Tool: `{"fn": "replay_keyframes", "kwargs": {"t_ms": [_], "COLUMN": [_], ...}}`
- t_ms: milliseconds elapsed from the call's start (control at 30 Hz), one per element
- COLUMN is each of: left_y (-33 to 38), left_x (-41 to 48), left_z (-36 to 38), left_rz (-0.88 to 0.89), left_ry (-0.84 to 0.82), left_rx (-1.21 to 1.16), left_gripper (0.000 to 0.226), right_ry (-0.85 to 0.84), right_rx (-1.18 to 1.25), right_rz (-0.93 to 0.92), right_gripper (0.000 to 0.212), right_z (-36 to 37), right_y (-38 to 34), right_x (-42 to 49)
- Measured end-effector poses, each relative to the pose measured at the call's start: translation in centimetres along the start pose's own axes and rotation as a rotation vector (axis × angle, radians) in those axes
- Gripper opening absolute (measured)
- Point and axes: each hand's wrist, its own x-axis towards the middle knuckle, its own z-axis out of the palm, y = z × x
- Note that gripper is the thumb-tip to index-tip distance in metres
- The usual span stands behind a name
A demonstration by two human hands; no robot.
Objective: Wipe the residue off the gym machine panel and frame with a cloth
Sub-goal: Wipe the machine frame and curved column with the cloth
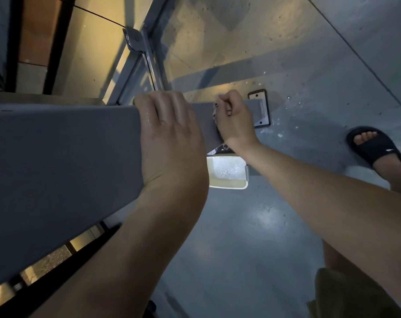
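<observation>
A thick grey frame beam (61, 161) of the gym machine slants from the lower left down to a bolted base plate (260, 109) on the floor. My left hand (169, 134) lies over the beam with its wet fingers hooked over the far edge. Lower down the beam, my right hand (234, 120) is clenched round a patterned cloth (218, 149). Most of the cloth is hidden under that hand; a corner pokes out below the wrist and a bit shows by the knuckles.
A pale rectangular tub (227, 172) of soapy water stands on the grey floor below the beam. My foot in a black slide sandal (376, 145) is at the right. Thin metal struts (149, 56) and a clear panel rise behind the beam.
</observation>
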Motion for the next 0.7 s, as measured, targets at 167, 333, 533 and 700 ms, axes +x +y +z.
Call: {"fn": "replay_keyframes", "kwargs": {"t_ms": [167, 333, 533, 700], "left_y": [0.1, 0.3, 0.3, 0.2], "left_x": [0.0, 0.1, 0.0, 0.0], "left_z": [0.2, 0.3, 0.3, 0.0], "left_rz": [0.014, -0.026, -0.008, -0.025], "left_ry": [0.004, 0.015, -0.007, -0.003], "left_rx": [0.012, 0.022, 0.01, 0.012], "left_gripper": [0.056, 0.055, 0.056, 0.054], "right_ry": [-0.044, -0.056, -0.096, -0.129], "right_rx": [0.038, -0.06, 0.065, -0.058], "right_rz": [-0.061, -0.043, -0.049, -0.018], "right_gripper": [0.011, 0.02, 0.018, 0.018], "right_z": [0.2, 0.5, 0.7, 0.1], "right_y": [-1.1, 1.5, -1.1, 2.0], "right_x": [-0.8, 1.6, -0.1, 2.2]}}
